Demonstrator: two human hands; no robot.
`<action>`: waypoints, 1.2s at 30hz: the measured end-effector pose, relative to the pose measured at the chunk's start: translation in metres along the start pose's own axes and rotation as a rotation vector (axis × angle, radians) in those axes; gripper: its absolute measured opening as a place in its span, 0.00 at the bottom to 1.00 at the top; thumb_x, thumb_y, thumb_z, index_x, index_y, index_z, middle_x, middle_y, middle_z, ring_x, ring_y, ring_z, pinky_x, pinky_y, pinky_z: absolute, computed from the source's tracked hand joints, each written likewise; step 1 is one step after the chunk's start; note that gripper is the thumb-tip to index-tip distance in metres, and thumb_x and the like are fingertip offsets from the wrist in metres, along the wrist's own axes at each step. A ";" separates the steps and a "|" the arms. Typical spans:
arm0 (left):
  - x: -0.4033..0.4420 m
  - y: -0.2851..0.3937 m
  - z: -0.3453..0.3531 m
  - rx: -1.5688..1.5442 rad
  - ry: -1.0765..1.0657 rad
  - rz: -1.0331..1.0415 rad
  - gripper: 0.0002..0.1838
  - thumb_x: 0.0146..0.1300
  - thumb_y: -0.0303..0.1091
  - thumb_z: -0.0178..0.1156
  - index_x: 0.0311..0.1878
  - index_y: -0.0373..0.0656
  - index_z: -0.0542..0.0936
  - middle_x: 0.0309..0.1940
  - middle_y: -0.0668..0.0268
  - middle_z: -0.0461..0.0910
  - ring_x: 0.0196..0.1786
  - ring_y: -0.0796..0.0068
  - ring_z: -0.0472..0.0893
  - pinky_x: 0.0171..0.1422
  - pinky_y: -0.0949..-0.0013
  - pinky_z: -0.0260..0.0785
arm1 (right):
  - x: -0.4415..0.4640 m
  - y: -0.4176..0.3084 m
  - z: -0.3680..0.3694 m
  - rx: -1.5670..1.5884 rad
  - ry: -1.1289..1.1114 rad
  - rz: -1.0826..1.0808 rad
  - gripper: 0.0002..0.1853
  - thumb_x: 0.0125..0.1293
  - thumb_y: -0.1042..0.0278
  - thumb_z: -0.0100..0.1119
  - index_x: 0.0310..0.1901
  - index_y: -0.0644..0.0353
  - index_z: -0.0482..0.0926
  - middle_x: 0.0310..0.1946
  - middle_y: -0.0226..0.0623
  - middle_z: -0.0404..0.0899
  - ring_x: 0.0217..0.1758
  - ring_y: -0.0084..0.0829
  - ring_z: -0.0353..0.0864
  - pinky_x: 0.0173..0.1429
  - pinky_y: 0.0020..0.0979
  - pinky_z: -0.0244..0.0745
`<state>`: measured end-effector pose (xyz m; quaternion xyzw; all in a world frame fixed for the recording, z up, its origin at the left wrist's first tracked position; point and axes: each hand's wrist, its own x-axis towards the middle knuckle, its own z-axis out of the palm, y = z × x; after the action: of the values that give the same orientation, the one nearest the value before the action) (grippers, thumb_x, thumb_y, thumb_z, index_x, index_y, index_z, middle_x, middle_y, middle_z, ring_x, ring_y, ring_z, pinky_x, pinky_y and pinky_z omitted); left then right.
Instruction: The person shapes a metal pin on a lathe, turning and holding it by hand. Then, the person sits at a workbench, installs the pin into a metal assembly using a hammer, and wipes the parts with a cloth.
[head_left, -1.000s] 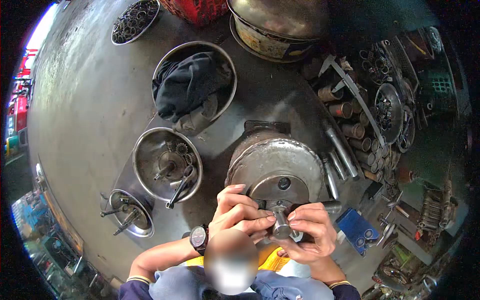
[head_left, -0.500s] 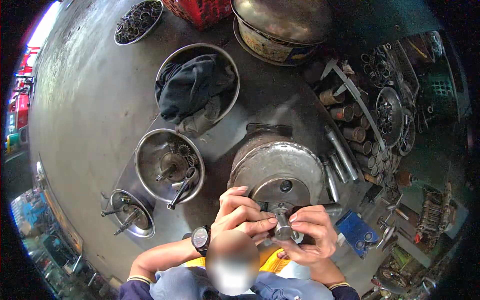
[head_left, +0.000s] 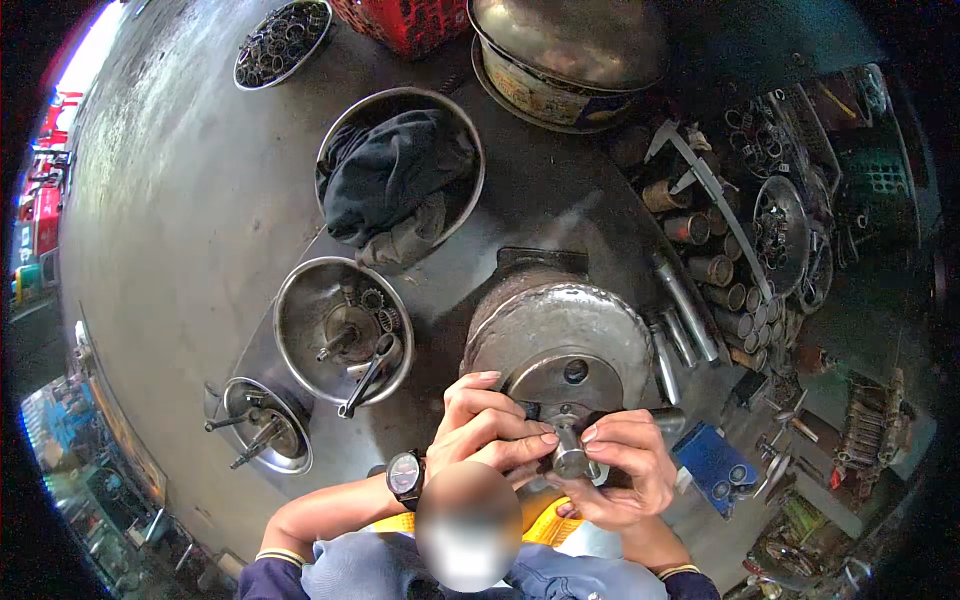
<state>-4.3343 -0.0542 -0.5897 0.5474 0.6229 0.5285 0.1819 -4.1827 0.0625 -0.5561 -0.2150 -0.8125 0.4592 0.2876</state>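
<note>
A round steel disc with a hole in it, like a crank web [head_left: 550, 382], rests on a thick round metal block [head_left: 615, 335]. From its near side a short shiny cylindrical pin [head_left: 572, 458] points toward me. My left hand [head_left: 490, 430] pinches the pin from the left with thumb and fingertips. From the right, the fingers of my right hand [head_left: 630, 468] are closed around it. A curved metal edge shows under my right fingers; what it belongs to is hidden.
To the left stand a steel bowl [head_left: 281, 345] of crank parts and a smaller dish [head_left: 303, 462]. A larger bowl [head_left: 479, 185] holds dark cloth. Metal rods [head_left: 686, 308], a caliper [head_left: 712, 187], stacked cylinders and a blue box [head_left: 708, 460] are on the right.
The view has shifted very slightly, so the surroundings sit a little further right. Both hands keep the same grip on the pin.
</note>
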 end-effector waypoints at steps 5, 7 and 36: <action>0.002 0.003 0.001 0.066 -0.044 -0.017 0.28 0.43 0.35 0.73 0.52 0.51 0.81 0.48 0.75 0.82 0.47 0.73 0.75 0.67 0.53 0.57 | 0.001 0.000 0.000 -0.011 0.003 -0.025 0.25 0.42 0.74 0.80 0.43 0.62 0.76 0.36 0.40 0.79 0.35 0.37 0.81 0.38 0.34 0.79; 0.001 0.003 0.002 0.104 -0.078 0.003 0.28 0.43 0.39 0.71 0.53 0.52 0.80 0.51 0.76 0.82 0.46 0.74 0.74 0.66 0.54 0.55 | -0.001 0.002 0.001 -0.011 0.010 -0.039 0.25 0.41 0.75 0.79 0.43 0.62 0.76 0.36 0.41 0.79 0.35 0.37 0.81 0.38 0.34 0.78; -0.001 0.023 0.016 0.153 0.212 0.051 0.20 0.44 0.31 0.72 0.44 0.45 0.81 0.36 0.63 0.78 0.44 0.62 0.73 0.55 0.62 0.64 | -0.262 0.114 -0.079 -0.628 0.093 0.940 0.19 0.46 0.67 0.66 0.38 0.73 0.77 0.30 0.60 0.80 0.39 0.56 0.82 0.46 0.45 0.77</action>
<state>-4.3100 -0.0513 -0.5759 0.5165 0.6629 0.5388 0.0594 -3.9267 0.0063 -0.6931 -0.6488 -0.7136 0.2642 0.0099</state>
